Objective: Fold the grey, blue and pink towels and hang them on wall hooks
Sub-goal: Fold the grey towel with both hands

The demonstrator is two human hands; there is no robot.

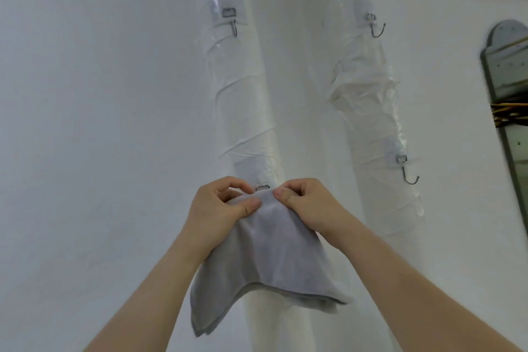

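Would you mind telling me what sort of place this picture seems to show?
Likely a bathroom or utility corner, though I can't be sure: plastic-wrapped pipes bearing metal hooks, a mirror at the right, and a grey towel held up at one hook.

A white left pipe [245, 111], wrapped in crinkled clear film [228, 86], rises straight above the fingers [251, 204]. Up and to their right stands a right pipe [368, 123], its wrap bunched loosely partway up. A white wall [85, 94] spreads left of the fingers. Far right of them an arched mirror [505, 71] reflects blurred yellow-brown strands [511, 114].
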